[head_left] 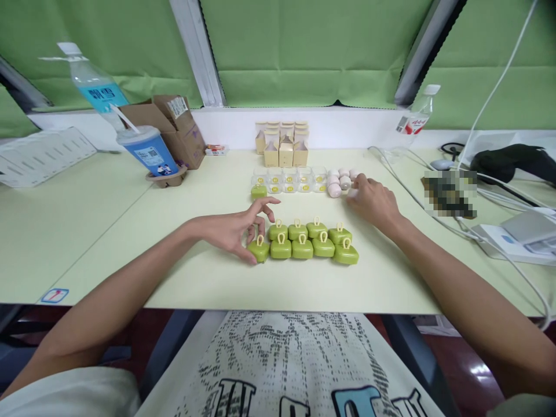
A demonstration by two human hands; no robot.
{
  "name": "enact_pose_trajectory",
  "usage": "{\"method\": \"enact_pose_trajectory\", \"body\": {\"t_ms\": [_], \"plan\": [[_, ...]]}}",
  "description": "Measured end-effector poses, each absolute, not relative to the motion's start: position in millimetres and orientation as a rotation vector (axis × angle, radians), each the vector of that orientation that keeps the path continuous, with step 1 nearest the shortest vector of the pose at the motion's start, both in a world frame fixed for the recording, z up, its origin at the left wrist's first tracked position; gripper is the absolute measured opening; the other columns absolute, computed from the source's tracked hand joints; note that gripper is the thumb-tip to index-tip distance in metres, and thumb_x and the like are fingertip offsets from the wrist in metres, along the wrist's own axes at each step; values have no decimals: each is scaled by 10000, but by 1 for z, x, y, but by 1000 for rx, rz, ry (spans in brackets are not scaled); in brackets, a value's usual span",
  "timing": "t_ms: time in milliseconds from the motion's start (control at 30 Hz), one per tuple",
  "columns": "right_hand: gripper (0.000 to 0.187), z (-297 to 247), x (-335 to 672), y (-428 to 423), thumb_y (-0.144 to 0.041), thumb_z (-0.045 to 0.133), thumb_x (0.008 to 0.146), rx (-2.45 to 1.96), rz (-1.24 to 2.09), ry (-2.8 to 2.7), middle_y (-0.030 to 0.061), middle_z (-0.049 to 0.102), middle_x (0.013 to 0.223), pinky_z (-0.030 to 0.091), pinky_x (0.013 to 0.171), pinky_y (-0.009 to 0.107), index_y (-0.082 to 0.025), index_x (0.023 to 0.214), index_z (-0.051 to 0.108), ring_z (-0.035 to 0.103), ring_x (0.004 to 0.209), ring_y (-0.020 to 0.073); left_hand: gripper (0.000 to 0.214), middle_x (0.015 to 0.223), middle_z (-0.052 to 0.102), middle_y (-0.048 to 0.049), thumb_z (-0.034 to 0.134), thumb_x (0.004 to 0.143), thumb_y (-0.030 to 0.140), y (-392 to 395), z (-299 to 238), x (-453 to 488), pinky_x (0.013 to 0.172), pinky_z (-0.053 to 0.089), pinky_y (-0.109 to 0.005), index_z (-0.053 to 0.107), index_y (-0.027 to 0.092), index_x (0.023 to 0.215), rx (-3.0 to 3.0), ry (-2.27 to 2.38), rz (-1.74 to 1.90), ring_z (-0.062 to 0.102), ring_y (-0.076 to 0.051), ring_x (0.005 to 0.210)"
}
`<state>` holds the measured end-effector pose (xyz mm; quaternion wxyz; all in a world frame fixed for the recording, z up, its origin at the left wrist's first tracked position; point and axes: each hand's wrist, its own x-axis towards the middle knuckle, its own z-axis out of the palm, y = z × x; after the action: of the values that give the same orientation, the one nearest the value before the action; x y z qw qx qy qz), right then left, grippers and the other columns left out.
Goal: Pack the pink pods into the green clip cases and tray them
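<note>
Printed cloth (278,365) with dotted black patterning covers the person's lap at the bottom edge, just under the near rim of the pale yellow-green table (182,278). Both bare forearms reach forward over that table.

On the table just ahead, green cases (304,242) with small yellow loops on top sit in two close rows, touching one another. The left hand (232,229) lies at the left end of those rows. Its thumb and a bent finger pinch the leftmost green case (259,250) of the front row, while the index finger stretches out loosely above the back row.

Further back, one more green case (259,191) stands alone at the left end of a row of clear cases (290,180) with yellow marks inside. To the right of that row is a small cluster of pink cases (339,179). The right hand (372,201) rests beside this cluster, its fingers curled together with the tips touching the nearest pink pieces; whether it actually grips one cannot be told.

Behind these, against the white ledge, stand small tan boxes (282,142) in a tight group. Off to the left sit a blue cup (150,152) with a straw, a cardboard box (178,127) and a water bottle (93,87). On the right, white cables (434,191) trail across the table.
</note>
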<state>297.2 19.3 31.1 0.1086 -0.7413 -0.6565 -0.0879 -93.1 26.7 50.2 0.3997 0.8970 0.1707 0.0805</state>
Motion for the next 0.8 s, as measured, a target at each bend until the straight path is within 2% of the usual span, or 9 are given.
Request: {"method": "enact_pose_trajectory", "body": {"t_ms": [100,200,267,300,367,500,567,667,800], "plan": [[418,36,294,16,-332,501,1025,-1972,-312,-1882,216,709,1215,522,769,453,-162,1386,627,685,834,314,1223,1429,573,-111,948,812,359,35,65,-103,788,650,-329,151,448,1737,2238,500,168,703,-163,917],[353,44,283,7,-380,492,1070,-1515,-120,-1799,158,715,1253,599,834,463,-220,1335,664,716,867,264,796,1392,694,-120,831,943,431,45,81,-110,877,648,-343,484,371,1657,2205,587,199,730,-206,1050],[300,48,271,-1,-431,554,1073,-1240,150,-1715,102,719,1203,644,844,435,-265,1306,641,744,906,239,503,1343,758,-116,762,995,505,50,81,-108,899,670,-383,716,326,1462,2112,630,331,747,-240,1113],[299,49,264,-6,-461,614,1055,-1127,273,-1676,82,711,1195,663,837,424,-287,1298,623,758,922,233,431,1309,780,-111,754,995,541,51,77,-105,899,687,-414,783,315,1362,2045,643,440,756,-246,1103],[372,49,250,-15,-491,747,987,-946,450,-1622,59,675,1260,692,835,413,-322,1284,597,778,948,223,409,1231,799,-102,768,975,583,49,66,-94,888,717,-474,825,308,1273,1873,639,663,770,-235,1024],[428,44,229,-30,-443,846,928,-804,546,-1626,53,672,1346,701,939,445,-330,1288,644,772,1054,231,567,1292,778,-111,922,838,530,35,48,-71,985,714,-512,795,276,1329,1728,603,842,767,-258,1127],[393,41,223,-35,-399,843,938,-775,516,-1677,68,711,1320,686,989,466,-311,1293,698,744,1131,248,635,1374,746,-118,987,762,443,26,46,-63,990,710,-495,783,261,1335,1767,639,925,750,-273,1184],[357,38,216,-41,-355,855,928,-686,525,-1713,81,710,1308,684,1014,477,-284,1261,747,735,1165,253,612,1416,722,-126,997,741,389,13,44,-55,952,701,-423,789,243,1297,1847,741,1029,732,-267,1205],[311,36,209,-45,-331,851,945,-653,495,-1794,62,761,1214,694,996,488,-282,1241,767,750,1115,238,620,1263,773,-109,1017,708,395,1,38,-48,867,687,-356,779,229,1257,1880,765,1115,739,-242,1120]]}}
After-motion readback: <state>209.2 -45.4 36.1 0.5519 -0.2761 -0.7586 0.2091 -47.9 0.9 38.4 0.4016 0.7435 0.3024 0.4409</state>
